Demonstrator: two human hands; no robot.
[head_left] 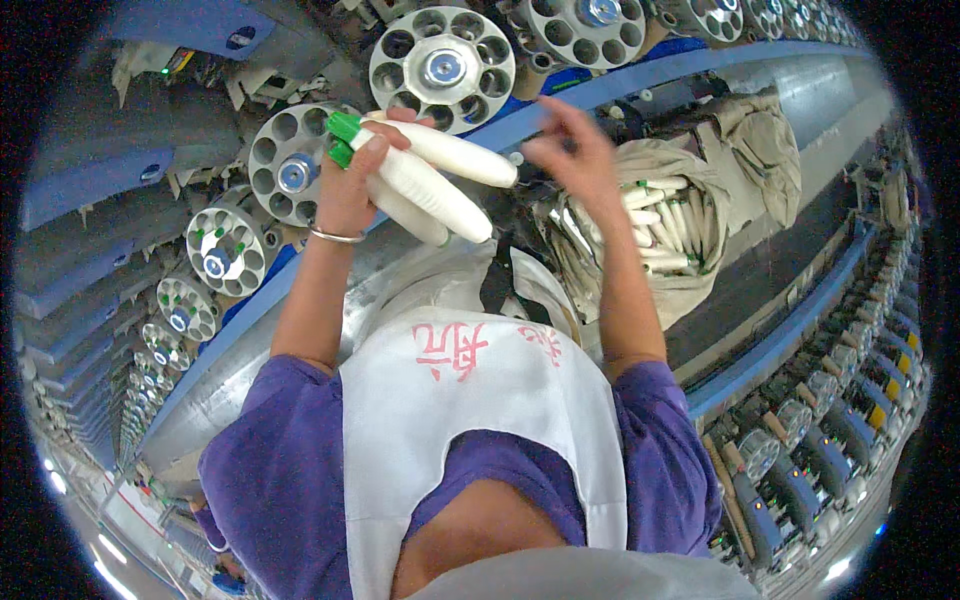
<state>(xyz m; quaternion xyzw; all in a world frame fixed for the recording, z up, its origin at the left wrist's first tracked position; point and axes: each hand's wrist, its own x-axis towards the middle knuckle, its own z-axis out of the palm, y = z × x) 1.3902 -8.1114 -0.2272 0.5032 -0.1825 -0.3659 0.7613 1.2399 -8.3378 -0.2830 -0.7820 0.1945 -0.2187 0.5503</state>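
Observation:
My left hand [352, 185] is closed round the green tube ends of three white yarn bobbins [430, 195], whose wound bodies point away to the right. My right hand [585, 155] is raised to the right of these bobbins, somewhat smeared by motion. Its fingers look apart and nothing shows in them. Beyond my left hand stands a round bobbin magazine [445, 70] with a ring of holes and a blue centre. A second magazine [296, 172] is partly hidden by my left hand and wrist.
Under my right forearm sits a beige cloth bag [705, 285] holding many white bobbins [675, 220]. A blue machine rail [640, 75] runs past the magazines. Farther down the left row, some magazines [226, 250] show green tube tips. Another machine row [790, 480] stands at right.

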